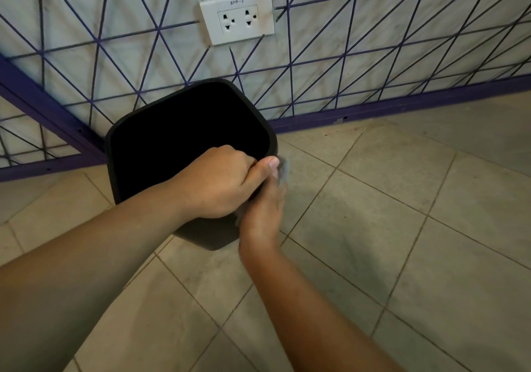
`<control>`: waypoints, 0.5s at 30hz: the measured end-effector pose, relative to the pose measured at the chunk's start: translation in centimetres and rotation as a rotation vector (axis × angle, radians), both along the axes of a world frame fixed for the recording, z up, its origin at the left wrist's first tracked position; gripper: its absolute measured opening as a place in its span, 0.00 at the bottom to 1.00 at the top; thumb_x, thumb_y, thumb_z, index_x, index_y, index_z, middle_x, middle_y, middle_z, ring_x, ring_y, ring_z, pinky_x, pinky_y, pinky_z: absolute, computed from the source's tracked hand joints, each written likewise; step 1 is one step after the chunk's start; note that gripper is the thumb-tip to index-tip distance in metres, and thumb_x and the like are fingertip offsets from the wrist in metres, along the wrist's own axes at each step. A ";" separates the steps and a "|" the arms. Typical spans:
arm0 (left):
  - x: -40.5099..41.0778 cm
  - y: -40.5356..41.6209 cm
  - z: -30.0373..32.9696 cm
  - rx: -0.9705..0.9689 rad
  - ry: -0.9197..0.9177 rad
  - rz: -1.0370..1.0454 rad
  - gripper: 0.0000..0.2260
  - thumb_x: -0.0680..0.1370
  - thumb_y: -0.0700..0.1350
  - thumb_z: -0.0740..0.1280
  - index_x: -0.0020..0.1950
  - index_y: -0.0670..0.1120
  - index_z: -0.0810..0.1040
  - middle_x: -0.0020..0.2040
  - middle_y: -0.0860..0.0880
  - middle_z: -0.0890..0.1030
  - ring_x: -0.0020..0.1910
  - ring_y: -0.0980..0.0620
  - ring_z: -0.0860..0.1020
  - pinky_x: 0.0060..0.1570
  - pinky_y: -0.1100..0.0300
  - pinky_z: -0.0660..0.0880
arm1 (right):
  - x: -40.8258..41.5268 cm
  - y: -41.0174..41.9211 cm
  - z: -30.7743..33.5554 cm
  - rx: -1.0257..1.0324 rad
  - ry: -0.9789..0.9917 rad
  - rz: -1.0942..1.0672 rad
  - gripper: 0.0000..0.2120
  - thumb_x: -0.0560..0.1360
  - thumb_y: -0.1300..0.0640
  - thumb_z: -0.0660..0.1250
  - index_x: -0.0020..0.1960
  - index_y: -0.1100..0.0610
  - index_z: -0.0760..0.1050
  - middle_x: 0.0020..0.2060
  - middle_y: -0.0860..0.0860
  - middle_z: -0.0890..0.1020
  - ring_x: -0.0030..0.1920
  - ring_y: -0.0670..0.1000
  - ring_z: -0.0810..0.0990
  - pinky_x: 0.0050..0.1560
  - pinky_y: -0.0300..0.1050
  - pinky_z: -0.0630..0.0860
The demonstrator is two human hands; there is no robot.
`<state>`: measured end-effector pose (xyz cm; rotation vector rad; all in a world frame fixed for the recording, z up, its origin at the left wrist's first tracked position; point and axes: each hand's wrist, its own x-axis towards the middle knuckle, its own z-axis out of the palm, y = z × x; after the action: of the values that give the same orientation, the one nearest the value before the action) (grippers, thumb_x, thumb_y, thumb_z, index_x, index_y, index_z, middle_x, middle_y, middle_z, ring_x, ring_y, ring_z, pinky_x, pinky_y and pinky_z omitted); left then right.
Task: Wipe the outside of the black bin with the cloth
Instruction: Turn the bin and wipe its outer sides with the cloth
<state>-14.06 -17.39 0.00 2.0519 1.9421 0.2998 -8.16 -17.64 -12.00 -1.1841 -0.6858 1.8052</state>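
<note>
The black bin (184,130) stands on the tiled floor (373,228) just beside the wall's purple skirting (402,107), its square mouth open towards the camera and its long axis running from that rim down to a base tipped a little towards the person. The left hand (212,182) curls over the near rim, fingers inside and thumb outside, gripping the bin. The right hand (263,213) lies against the bin's near right outer wall with a grey cloth (283,172) under it, fingers fairly straight though blurred; a white double socket (237,16) sits on the wall above.
</note>
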 end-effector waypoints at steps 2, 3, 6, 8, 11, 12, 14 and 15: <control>-0.1 -0.1 0.0 -0.007 0.002 0.005 0.25 0.81 0.60 0.50 0.32 0.50 0.75 0.26 0.51 0.74 0.26 0.56 0.74 0.33 0.56 0.72 | -0.3 -0.6 -0.6 -0.021 -0.015 -0.059 0.38 0.78 0.27 0.55 0.83 0.45 0.64 0.80 0.53 0.68 0.80 0.55 0.68 0.74 0.55 0.73; -0.1 -0.1 0.0 -0.005 0.009 0.012 0.25 0.81 0.60 0.50 0.32 0.50 0.74 0.26 0.51 0.73 0.26 0.55 0.73 0.33 0.57 0.72 | -0.1 0.0 -1.4 -0.103 -0.026 -0.077 0.33 0.83 0.32 0.54 0.84 0.47 0.62 0.79 0.55 0.69 0.78 0.57 0.69 0.72 0.53 0.72; 0.1 -0.1 0.1 -0.006 0.033 0.023 0.25 0.81 0.60 0.50 0.33 0.48 0.73 0.27 0.50 0.71 0.26 0.53 0.72 0.33 0.55 0.71 | 0.2 2.4 -3.2 -0.330 -0.002 -0.038 0.33 0.86 0.35 0.53 0.85 0.51 0.60 0.78 0.58 0.70 0.76 0.59 0.71 0.71 0.53 0.71; 0.0 -0.1 0.1 -0.021 0.015 0.027 0.24 0.81 0.59 0.51 0.33 0.48 0.73 0.26 0.50 0.72 0.26 0.54 0.72 0.32 0.57 0.70 | 0.0 1.8 -1.9 -0.286 -0.005 -0.040 0.32 0.85 0.35 0.54 0.84 0.51 0.61 0.79 0.57 0.69 0.76 0.59 0.72 0.72 0.55 0.73; -0.2 0.0 0.2 -0.030 -0.014 0.025 0.25 0.81 0.60 0.51 0.33 0.48 0.75 0.26 0.50 0.74 0.26 0.54 0.73 0.32 0.56 0.72 | -0.5 -0.5 -0.8 -0.136 0.006 -0.077 0.35 0.82 0.33 0.55 0.85 0.47 0.61 0.81 0.55 0.67 0.79 0.57 0.70 0.74 0.56 0.73; -0.2 0.0 0.2 -0.024 -0.016 0.024 0.25 0.81 0.60 0.51 0.33 0.48 0.75 0.26 0.50 0.74 0.26 0.54 0.73 0.33 0.54 0.73 | -0.4 -0.3 -1.3 -0.129 -0.019 -0.075 0.34 0.83 0.33 0.54 0.84 0.47 0.61 0.80 0.55 0.67 0.79 0.57 0.69 0.75 0.57 0.71; 0.0 -0.1 0.2 -0.014 0.010 0.024 0.25 0.81 0.60 0.51 0.33 0.48 0.74 0.27 0.50 0.73 0.27 0.53 0.73 0.35 0.52 0.74 | -0.2 1.1 -2.7 -0.233 -0.052 -0.067 0.31 0.86 0.36 0.52 0.84 0.49 0.61 0.79 0.57 0.69 0.76 0.57 0.71 0.74 0.55 0.71; 0.0 -0.1 0.2 -0.011 0.024 0.025 0.25 0.81 0.59 0.51 0.34 0.48 0.74 0.27 0.50 0.73 0.27 0.53 0.73 0.36 0.52 0.74 | -0.1 1.8 -3.3 -0.283 -0.052 -0.052 0.31 0.86 0.36 0.51 0.84 0.49 0.61 0.78 0.57 0.70 0.76 0.58 0.71 0.74 0.55 0.71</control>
<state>-14.05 -17.48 0.15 2.0342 1.9800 0.2707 -8.22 -15.85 -15.26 -1.4247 -0.4329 1.8760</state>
